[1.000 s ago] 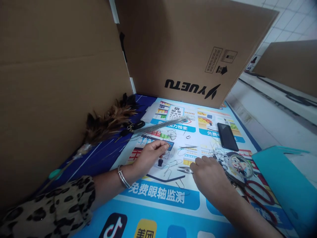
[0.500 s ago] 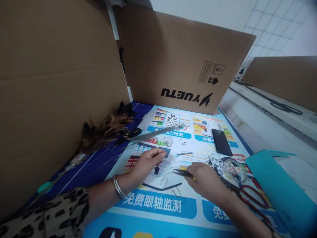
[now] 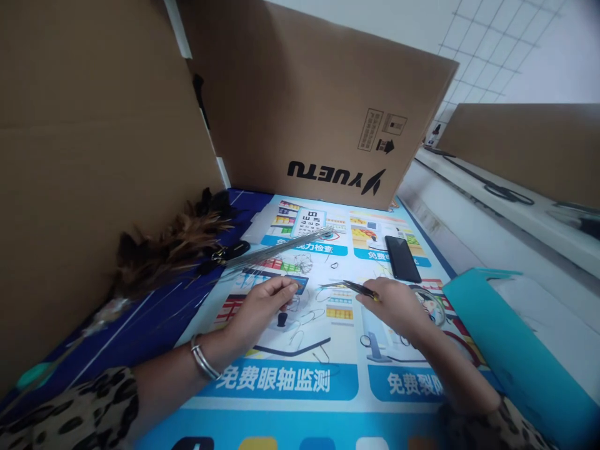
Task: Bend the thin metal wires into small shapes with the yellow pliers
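Observation:
My left hand (image 3: 260, 306) is closed in a pinch above the printed mat (image 3: 225, 412). What lies between its fingertips is too fine to make out. My right hand (image 3: 398, 304) is wrapped round pliers (image 3: 360, 289) with dark jaws and a bit of yellow on the handle. Their jaws point left, at some short straight wires (image 3: 332, 285) on the mat. Several bent wire pieces (image 3: 296, 337) lie below and between the hands. Beyond the left hand rests a bundle of long thin metal wires (image 3: 281, 247), with a tangle of fine wire (image 3: 302, 264) beside it.
Cardboard panels (image 3: 262, 94) stand at the left and back. Brown feathers (image 3: 164, 247) and a black key fob (image 3: 237, 250) lie at the left. A phone (image 3: 403, 259) lies at the right, near a teal box (image 3: 506, 337). My right arm partly hides a clear ring-shaped coil (image 3: 438, 306).
My right hand has moved the pliers up and away from me, from beside the bent wires to the short straight wires. My left hand keeps its pinch. The whole view has shifted slightly.

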{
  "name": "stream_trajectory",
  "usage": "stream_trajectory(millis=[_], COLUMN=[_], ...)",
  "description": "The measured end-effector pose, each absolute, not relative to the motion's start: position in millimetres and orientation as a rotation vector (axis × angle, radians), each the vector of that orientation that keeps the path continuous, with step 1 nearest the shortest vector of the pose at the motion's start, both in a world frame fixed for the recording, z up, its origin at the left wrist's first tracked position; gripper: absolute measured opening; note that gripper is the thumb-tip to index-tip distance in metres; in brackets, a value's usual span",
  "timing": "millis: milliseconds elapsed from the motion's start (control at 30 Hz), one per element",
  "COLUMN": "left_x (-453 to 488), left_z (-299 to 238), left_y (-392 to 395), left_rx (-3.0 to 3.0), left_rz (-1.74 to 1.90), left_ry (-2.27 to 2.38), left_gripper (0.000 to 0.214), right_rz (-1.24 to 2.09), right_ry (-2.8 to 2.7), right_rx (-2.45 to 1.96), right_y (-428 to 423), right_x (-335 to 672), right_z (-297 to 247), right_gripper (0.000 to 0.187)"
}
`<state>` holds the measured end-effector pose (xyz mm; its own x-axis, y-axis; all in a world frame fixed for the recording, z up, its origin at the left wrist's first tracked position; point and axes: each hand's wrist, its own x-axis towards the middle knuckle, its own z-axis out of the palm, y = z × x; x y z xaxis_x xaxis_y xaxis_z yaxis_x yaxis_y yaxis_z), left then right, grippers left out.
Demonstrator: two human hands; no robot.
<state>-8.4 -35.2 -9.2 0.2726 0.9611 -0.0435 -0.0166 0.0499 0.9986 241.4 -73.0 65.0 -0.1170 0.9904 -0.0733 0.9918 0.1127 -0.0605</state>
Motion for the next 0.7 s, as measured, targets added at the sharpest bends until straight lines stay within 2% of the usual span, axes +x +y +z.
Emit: stream_trajectory(millis=[167,467,700], left_x=[-9,-5,-6], left_z=[-10,-4,-4], left_y=[-35,-35,-36], left_rx=[1.289,1.275,1.240], left_rz=[0.953,0.933,0.907], left_ry=[1.011,0.886,0.772], left_gripper=[0.025,0.024,0.023], right_rz=[-0.303,-1.294,-1.483], right_ry=[2.474,2.677,2.633], right_rx=[2.181,2.234,2.240], right_y=[-73,-63,-57], right_x=[239,189,167], right_z=[60,34,28], right_gripper=[0.030,0.025,0.021])
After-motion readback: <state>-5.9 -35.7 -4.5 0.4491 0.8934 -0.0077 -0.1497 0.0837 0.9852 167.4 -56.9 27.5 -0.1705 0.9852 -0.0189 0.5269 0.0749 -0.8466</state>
